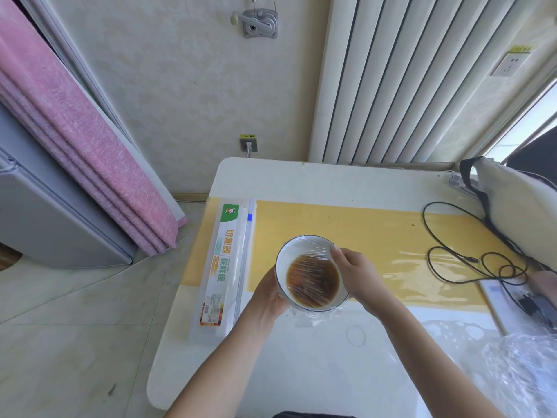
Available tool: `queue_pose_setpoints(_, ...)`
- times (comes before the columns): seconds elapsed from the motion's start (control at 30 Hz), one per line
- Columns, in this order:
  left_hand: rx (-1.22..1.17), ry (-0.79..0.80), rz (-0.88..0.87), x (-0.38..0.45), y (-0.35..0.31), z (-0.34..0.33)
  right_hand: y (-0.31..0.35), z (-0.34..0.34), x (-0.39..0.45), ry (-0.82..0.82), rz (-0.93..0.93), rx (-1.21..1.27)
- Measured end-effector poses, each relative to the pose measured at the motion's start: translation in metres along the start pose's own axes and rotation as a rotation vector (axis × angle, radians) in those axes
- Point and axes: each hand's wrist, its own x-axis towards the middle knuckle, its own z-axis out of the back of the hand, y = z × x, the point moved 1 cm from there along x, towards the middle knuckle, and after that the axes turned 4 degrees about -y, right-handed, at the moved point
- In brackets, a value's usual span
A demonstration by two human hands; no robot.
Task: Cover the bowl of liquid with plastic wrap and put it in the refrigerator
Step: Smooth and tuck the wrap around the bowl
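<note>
I hold a white bowl (pixel 312 274) with a thin dark rim. It has brown liquid (pixel 313 280) in it. Clear plastic wrap (pixel 310 247) is pulled flat over the top, and it bunches under the bowl at 6 o'clock. The long wrap box (pixel 224 267) lies flat at 9 o'clock, close by.

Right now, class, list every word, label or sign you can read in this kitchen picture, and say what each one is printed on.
"切割器": large orange characters on the plastic wrap dispenser box.
"保鲜膜": large green characters on the same box.
Fine print and barcode at the box's near end: too small to read.
Yellow sticker above the lower wall socket: too small to read.
Yellow label above the upper wall socket: blurred, unreadable.
The bowl carries no text.
</note>
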Motion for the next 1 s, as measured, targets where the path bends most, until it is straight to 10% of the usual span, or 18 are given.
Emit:
queue_pose_setpoints(0.43, -0.109, 0.172, 0.052, 0.001, -0.002, -0.005, 0.012, 0.003, -0.003, 0.014, 0.023, -0.038)
queue_pose_setpoints(0.73, -0.117, -0.234, 0.031, 0.003, 0.007, -0.002, 0.013, -0.001, 0.0, 0.04, 0.003, -0.109)
queue_pose_setpoints(1.0, -0.097, -0.113, 0.134, 0.002, -0.005, -0.007, 0.017, -0.003, 0.002, 0.064, 0.013, -0.093)
